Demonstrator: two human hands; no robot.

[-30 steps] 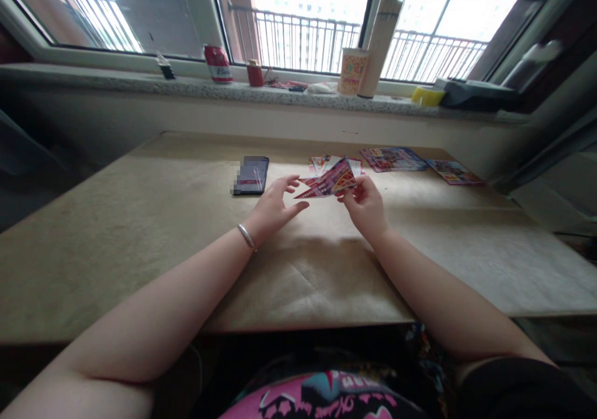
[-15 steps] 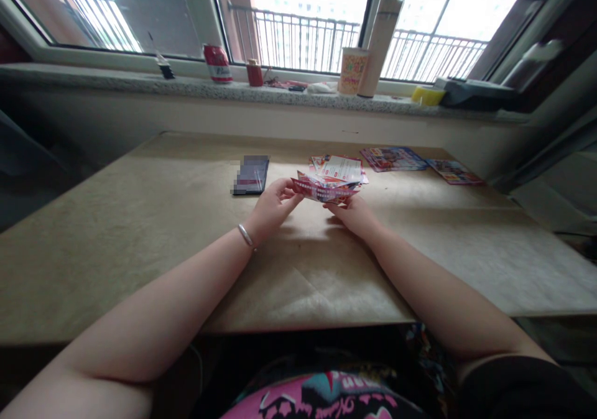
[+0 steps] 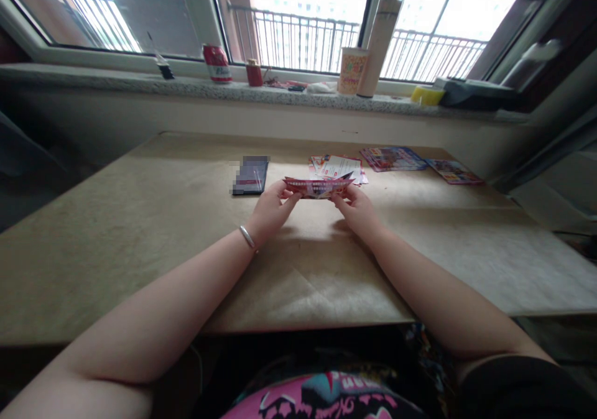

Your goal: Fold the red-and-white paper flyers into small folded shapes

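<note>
Between my two hands a folded printed leaflet (image 3: 319,188), red and purple with rows of small white print, is held just above the table. My left hand (image 3: 274,206) pinches its left end, thumb on the near side. At the right end, my right hand (image 3: 355,207) grips it between thumb and fingers. Some fingertips are hidden behind the paper. Just beyond the leaflet lies a loose pile of printed sheets (image 3: 342,166), one mostly white with text. A dark phone (image 3: 254,175), partly pixelated, rests left of my left hand.
Colourful printed leaflets (image 3: 394,158) lie at the table's back right, with another stack (image 3: 454,171) beside them. On the windowsill (image 3: 186,85) stand a red can (image 3: 217,64), a small red bottle (image 3: 254,73), a paper cup (image 3: 352,71) and a tall tube (image 3: 380,49).
The leaflet has shifted slightly left and turned level, its long edge now facing me. My right hand has moved its grip to the right end, thumb now on the near side.
</note>
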